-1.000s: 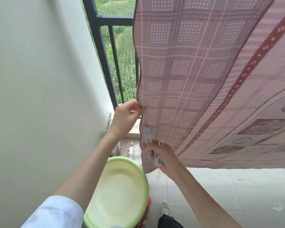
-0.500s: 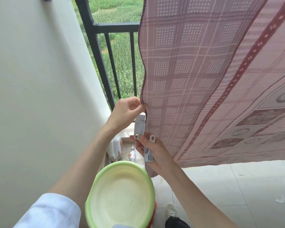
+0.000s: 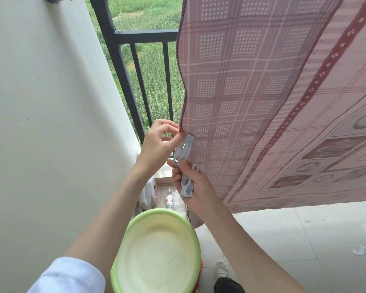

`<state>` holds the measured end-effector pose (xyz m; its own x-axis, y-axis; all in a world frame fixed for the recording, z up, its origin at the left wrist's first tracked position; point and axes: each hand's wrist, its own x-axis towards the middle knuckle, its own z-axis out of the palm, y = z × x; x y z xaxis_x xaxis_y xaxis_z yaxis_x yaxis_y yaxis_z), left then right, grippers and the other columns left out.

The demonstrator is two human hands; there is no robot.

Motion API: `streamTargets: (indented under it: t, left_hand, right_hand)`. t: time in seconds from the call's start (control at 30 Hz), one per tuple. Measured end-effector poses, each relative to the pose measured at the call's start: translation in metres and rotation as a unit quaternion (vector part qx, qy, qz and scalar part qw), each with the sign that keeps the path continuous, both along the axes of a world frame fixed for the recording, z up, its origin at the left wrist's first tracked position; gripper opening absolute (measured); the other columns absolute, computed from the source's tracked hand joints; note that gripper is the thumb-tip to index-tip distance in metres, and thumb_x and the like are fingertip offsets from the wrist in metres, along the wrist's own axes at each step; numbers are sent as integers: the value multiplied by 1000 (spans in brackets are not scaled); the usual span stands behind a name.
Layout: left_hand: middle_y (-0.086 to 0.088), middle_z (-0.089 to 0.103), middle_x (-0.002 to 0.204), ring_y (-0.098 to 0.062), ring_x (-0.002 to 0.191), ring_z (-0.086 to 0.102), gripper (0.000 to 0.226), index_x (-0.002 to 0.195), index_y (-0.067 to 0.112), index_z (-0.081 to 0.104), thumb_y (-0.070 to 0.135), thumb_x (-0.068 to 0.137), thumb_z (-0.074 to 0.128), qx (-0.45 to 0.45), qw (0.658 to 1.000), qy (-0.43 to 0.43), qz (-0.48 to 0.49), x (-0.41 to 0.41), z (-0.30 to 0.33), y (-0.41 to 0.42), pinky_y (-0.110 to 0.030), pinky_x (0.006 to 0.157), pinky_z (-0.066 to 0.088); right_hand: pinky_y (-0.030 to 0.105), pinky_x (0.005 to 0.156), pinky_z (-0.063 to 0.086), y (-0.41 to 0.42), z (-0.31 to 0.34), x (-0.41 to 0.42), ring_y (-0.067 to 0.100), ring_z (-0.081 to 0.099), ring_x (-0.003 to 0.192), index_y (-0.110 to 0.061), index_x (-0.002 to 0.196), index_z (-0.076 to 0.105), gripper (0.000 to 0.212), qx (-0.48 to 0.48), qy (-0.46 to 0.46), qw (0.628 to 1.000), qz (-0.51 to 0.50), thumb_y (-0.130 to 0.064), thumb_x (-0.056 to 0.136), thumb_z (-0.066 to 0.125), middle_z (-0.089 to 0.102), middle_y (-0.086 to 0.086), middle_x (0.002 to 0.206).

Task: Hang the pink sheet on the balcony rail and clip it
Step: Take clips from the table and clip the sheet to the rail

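Head view, read from 9 o'clock to 3 o'clock. A plain wall (image 3: 40, 123) fills the 9 o'clock side. At 7 o'clock, a white sleeve (image 3: 68, 275) ends the left forearm, which rises toward centre. At 6 o'clock, a green basin (image 3: 123, 240) sits below the arms, with a small bottle (image 3: 170, 200) on the floor beyond its rim. At 12 o'clock, the black balcony rail (image 3: 123, 66) stands against green field. The left hand (image 3: 159, 144), just left of centre, pinches the hanging edge of the pink sheet (image 3: 262, 92) between thumb and fingers. Touching that edge, a grey clip (image 3: 183, 150) points upward; the right hand (image 3: 195, 187), just below it, grips the clip's lower end with the fingertips. A second clip (image 3: 187, 186) lies in the same palm, held by the curled fingers. The sheet drapes down from 12 o'clock and spreads to 3 o'clock, its lower hem above the tiled floor (image 3: 304, 240).
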<state>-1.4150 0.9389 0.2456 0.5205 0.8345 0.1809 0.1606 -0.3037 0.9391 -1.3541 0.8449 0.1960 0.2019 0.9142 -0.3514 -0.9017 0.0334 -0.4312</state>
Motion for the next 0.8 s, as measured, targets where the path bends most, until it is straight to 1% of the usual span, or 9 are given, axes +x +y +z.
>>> streamTargets:
  t: [0.1,0.17,0.27,0.37,0.47,0.57,0.67,0.73,0.8]
  left_hand:
    - [10,54,94,-14,88,59,20,63,19,59,19,80,70,-5,1000,13,4,2,3,0,-30,81,51]
    - [9,55,94,-17,89,60,23,63,18,55,19,81,69,4,1000,9,6,1,3,-2,-32,75,52]
    - [4,60,94,-9,89,60,17,72,12,55,19,85,64,-13,1000,-22,9,-6,-9,-5,-25,76,49]
    - [1,66,93,-13,91,63,13,88,17,61,30,87,56,-84,995,-39,32,-21,-35,-8,-30,81,49]
    - [2,68,95,-16,93,64,13,94,23,62,16,92,52,-116,992,-8,38,-34,-75,-17,-34,84,50]
    - [6,65,105,-11,99,61,23,102,30,60,12,88,60,-142,988,60,-5,-38,-114,-27,-38,94,49]
    - [6,55,125,-10,113,53,49,127,31,47,25,83,67,-147,977,142,-65,-30,-148,-31,-35,96,46]
    - [6,51,131,-9,116,51,57,132,32,43,30,81,69,-141,976,148,-76,-20,-158,-29,-36,97,46]
    - [3,56,127,-10,111,56,51,130,30,49,29,82,68,-136,980,127,-73,-8,-162,-22,-39,95,48]
  right_hand:
    - [15,50,47,-1,0,0,8,60,59,-14,82,70,13,7,-22,999,26,-15,75,59,73,4,85]
    - [15,44,42,-3,-1,0,8,61,55,-18,93,64,17,1,-76,996,52,-22,77,59,73,1,95]
    - [14,37,33,-6,-5,2,7,52,41,-17,108,56,25,-9,-146,987,72,-30,87,53,69,10,109]
    - [14,33,31,-13,-18,6,7,45,35,-17,105,55,34,-61,-137,986,69,-39,80,56,73,6,89]
    - [15,30,31,-26,-41,11,8,45,36,-13,102,51,45,-103,-91,989,60,-44,71,60,67,8,78]
    - [16,33,32,-38,-61,17,10,45,38,-11,95,53,26,-133,-44,989,43,-34,83,55,62,9,74]
    - [20,39,37,-46,-81,23,13,45,48,-10,90,53,10,-171,-30,984,34,-19,92,48,61,10,72]
    - [22,46,40,-51,-95,29,16,46,56,-12,88,52,9,-194,-54,979,40,-17,93,47,60,10,78]
    - [24,52,42,-55,-105,33,17,48,62,-13,87,52,13,-218,-82,972,43,-19,95,45,62,11,85]
